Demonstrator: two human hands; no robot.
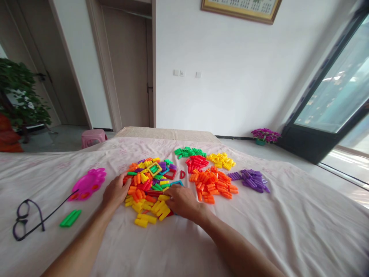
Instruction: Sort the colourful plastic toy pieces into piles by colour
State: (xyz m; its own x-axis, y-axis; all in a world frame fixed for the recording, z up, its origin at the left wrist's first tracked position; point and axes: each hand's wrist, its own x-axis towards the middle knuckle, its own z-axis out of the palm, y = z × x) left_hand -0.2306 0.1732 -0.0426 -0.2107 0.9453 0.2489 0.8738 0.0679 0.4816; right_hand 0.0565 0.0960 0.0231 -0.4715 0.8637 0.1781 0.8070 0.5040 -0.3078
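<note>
A mixed pile of plastic building pieces [141, 184] in several colours lies between my hands on the cloth. My left hand [115, 189] rests against the pile's left side, fingers stretched out and touching orange pieces. At the right side, my right hand [183, 200] reaches in with bent fingers; what is under its fingertips is hidden. Yellow pieces [147, 218] lie loose at the near edge. A yellow square frame [155, 169] sits on top. Beside my right hand are a blue frame piece [177, 182] and a small red D-shaped piece [182, 174].
Sorted heaps lie to the right: orange [213, 184], red [196, 163], green [190, 152], yellow [221, 161] and purple [253, 180]. On the left are a pink paw-shaped tray [86, 184], eyeglasses [24, 221] and green pieces [70, 218]. A pink stool [93, 137] stands beyond the table.
</note>
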